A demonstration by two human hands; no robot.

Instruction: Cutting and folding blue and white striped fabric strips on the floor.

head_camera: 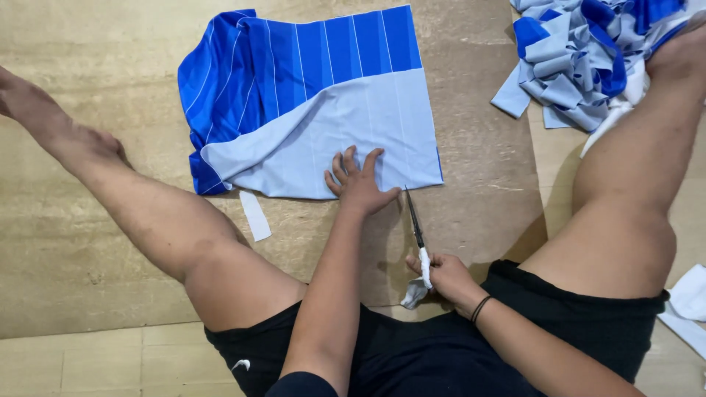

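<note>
Fabric point(309, 110), striped in several blues above a pale grey-blue panel, lies flat on a brown sheet of card point(88, 220) spread over the floor, between the person's outstretched legs. The left hand point(358, 181) rests on the cloth's lower edge, fingers spread and pressing down, its grip released and flat and closing on nothing. The right hand point(447, 277) is clenched around the handles of a pair of scissors point(416, 229), whose handles are wrapped in white cloth; the blades point up towards the fabric's bottom edge, just beside the left hand's thumb. The risk, as I judge it, is plain: the blade tips sit close to the holding fingers, so a forward push could nick them, and cloth held at one spot only could bunch or slide and send a cut crooked. A small pale strip point(255, 215) lies loose on the card near the left knee. No containers are in view; a heap of cut pieces point(573, 59) in the same blues simply lies loose on the floor by the right leg.
</note>
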